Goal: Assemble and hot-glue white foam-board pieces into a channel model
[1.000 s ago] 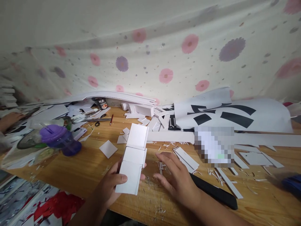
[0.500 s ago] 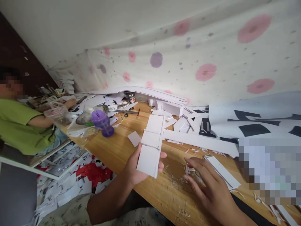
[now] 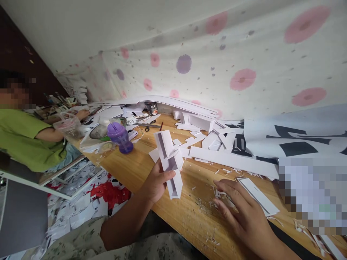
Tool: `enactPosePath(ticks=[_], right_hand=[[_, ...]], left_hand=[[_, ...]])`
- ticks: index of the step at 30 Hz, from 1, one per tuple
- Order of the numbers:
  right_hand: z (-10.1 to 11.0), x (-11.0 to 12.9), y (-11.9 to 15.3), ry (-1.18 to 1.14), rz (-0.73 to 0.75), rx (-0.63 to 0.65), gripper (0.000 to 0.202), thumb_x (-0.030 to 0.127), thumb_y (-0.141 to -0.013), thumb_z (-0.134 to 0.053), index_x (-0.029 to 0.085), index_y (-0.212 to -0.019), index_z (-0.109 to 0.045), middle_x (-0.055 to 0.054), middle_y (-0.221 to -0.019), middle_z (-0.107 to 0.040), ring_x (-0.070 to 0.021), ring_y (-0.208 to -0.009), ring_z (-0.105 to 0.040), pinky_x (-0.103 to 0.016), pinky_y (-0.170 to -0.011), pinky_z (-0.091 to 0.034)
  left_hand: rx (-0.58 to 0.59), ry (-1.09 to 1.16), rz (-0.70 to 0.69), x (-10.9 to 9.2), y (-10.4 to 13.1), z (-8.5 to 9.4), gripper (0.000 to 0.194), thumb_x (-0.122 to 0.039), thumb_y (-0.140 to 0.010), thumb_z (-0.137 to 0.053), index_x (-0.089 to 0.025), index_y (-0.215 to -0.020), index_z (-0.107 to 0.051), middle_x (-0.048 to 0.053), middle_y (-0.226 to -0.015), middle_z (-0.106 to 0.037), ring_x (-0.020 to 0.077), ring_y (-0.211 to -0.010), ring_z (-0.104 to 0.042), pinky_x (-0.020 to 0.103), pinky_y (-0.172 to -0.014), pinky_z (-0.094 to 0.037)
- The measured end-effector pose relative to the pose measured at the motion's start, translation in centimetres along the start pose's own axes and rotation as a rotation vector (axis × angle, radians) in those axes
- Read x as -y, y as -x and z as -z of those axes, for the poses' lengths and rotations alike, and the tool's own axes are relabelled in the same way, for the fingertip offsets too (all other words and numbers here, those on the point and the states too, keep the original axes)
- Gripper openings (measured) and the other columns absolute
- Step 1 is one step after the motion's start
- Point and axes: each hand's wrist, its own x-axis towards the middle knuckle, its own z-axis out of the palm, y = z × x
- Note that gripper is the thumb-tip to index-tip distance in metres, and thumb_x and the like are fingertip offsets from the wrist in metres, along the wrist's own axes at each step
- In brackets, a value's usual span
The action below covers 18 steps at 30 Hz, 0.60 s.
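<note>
My left hand (image 3: pixel 157 186) is closed around a white foam-board box piece (image 3: pixel 169 164), its thumb across the front. The piece is tilted above the table and shows several hollow compartments with thin walls. To the right, my right hand (image 3: pixel 241 209) hovers low over the table with fingers apart and nothing seen in them. White scraps (image 3: pixel 221 193) lie by its fingertips, partly hidden. Beyond that hand lies a flat white strip (image 3: pixel 258 196). A small white card (image 3: pixel 154 154) rests on the table behind the left hand.
On the wooden table (image 3: pixel 189 220) lie a long white board strip (image 3: pixel 233 162), scissors (image 3: pixel 148 127) and a purple bottle (image 3: pixel 119 137). White offcuts (image 3: pixel 217 139) pile up near the wall. A person in a green shirt (image 3: pixel 24 139) sits at left. Paper scraps (image 3: pixel 89 213) cover the floor.
My left hand has turned the white box piece, so its hollow side now shows instead of its flat face. The right hand stays almost in place. The view has shifted slightly.
</note>
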Motion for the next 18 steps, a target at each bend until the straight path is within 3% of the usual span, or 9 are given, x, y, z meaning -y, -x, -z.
enactPosePath(ticks=[7,14,18], right_hand=[[-0.04,-0.03,0.01,0.015,0.028,0.016,0.035,0.02,-0.089,-0.052,0.02,-0.124,-0.051,-0.011,-0.104,-0.062,-0.0197,-0.094,-0.064,-0.03,-0.077,-0.056],[0.01,0.15,0.06,0.014,0.011,0.0,0.035,0.022,-0.089,-0.053,0.023,-0.124,-0.053,-0.01,-0.103,-0.064,-0.0203,-0.092,-0.066,-0.031,-0.075,-0.056],[0.04,0.19,0.02,0.015,0.029,0.002,0.035,0.021,-0.089,-0.053,0.022,-0.123,-0.054,-0.011,-0.104,-0.064,-0.0208,-0.093,-0.065,-0.031,-0.075,-0.056]], left_hand=[[-0.02,-0.016,-0.023,-0.21,0.17,-0.48,0.055,-0.029,-0.058,-0.083,-0.02,-0.107,-0.061,0.004,-0.091,-0.069,0.0241,-0.087,-0.065,0.032,-0.074,-0.046],[-0.02,0.036,0.02,0.1,0.12,-0.35,0.061,-0.053,-0.064,-0.077,-0.02,-0.112,-0.059,0.01,-0.101,-0.071,0.0297,-0.09,-0.068,0.037,-0.073,-0.05],[-0.073,0.064,0.076,0.01,0.09,-0.49,0.059,-0.049,-0.066,-0.076,-0.02,-0.114,-0.058,0.01,-0.099,-0.072,0.0292,-0.088,-0.069,0.037,-0.074,-0.05]])
